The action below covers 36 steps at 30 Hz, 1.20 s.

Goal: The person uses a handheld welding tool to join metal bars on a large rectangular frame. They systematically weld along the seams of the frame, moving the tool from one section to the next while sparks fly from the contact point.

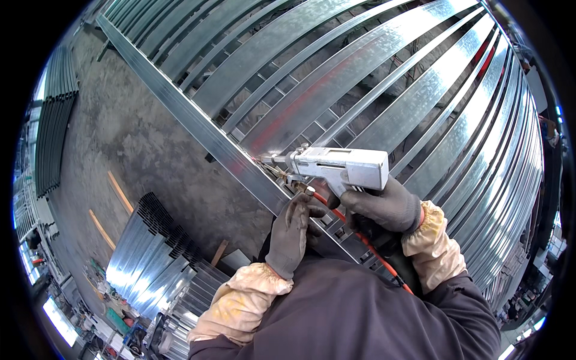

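Observation:
My gloved right hand (384, 207) is wrapped around the grip of a white handheld welding gun (343, 167). The gun points left, its tip close to where a flat slat (282, 129) meets the long side rail (174, 99) of a metal frame. Reddish light shows on the slat and rail near the tip. Below the gun, a metal wire-feed nozzle (288, 178) runs toward the same spot, joined to an orange hose (366, 243). My gloved left hand (291, 231) has its fingers closed at the nozzle's rear fitting; the glove partly hides the contact.
The slatted frame spreads across the upper and right view, with gaps between its slats. Grey concrete floor (132, 120) lies left of the rail. Stacked metal profiles (54, 120) and shiny tubes (144, 258) stand at the left, with wooden strips (120, 192) nearby.

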Available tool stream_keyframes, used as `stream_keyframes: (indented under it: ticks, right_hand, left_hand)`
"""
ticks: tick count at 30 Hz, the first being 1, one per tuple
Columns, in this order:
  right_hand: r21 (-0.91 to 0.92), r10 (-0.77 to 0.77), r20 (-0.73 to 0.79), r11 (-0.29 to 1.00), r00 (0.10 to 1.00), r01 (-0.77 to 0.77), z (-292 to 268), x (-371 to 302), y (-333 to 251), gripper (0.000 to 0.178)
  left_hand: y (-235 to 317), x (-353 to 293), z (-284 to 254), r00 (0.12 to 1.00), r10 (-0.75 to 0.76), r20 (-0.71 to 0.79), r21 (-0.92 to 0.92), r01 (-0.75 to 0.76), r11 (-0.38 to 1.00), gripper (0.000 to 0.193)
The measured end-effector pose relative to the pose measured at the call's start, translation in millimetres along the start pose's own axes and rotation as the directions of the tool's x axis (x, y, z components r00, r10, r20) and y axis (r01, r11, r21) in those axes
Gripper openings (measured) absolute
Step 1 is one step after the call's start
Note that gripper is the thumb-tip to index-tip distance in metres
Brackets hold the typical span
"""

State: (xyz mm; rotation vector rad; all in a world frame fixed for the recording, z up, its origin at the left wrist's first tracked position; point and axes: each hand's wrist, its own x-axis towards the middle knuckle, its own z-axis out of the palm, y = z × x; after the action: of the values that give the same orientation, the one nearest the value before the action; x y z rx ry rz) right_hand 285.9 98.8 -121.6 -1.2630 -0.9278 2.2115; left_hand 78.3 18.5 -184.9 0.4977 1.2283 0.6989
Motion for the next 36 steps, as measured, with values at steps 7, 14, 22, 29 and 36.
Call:
stream_keyframes:
  ticks: [7, 14, 22, 29, 36]
  right_hand:
    - [0.001, 0.018, 0.029, 1.000, 0.999, -0.018, -1.5, 2.7, -0.8, 0.054]
    - [-0.011, 0.034, 0.008, 0.999, 0.999, -0.034, -1.1, 5.6, 2.8, 0.053]
    - [-0.016, -0.011, 0.008, 1.000, 1.000, 0.011, -2.7, 9.1, 8.8, 0.049]
    - [-0.005, 0.025, -0.006, 1.000, 1.000, -0.025, -1.4, 6.3, 8.2, 0.049]
    - [-0.022, 0.013, -0.020, 1.000, 1.000, -0.013, -0.2, 6.3, 7.8, 0.050]
  left_hand:
    - [-6.6, 23.0, 0.3, 1.000, -0.005, -0.023, -0.173, 0.001, 0.985, 0.046]
    - [-7.7, 29.4, -0.3, 0.999, -0.006, -0.038, -0.235, -0.003, 0.972, 0.043]
    - [-8.6, 32.9, -4.0, 0.999, 0.000, -0.036, -0.220, -0.008, 0.976, 0.045]
    - [-4.5, 30.7, -3.4, 0.998, -0.061, -0.015, -0.249, 0.055, 0.967, 0.043]
    - [-5.3, 30.3, -3.9, 1.000, -0.027, -0.004, -0.225, 0.025, 0.974, 0.042]
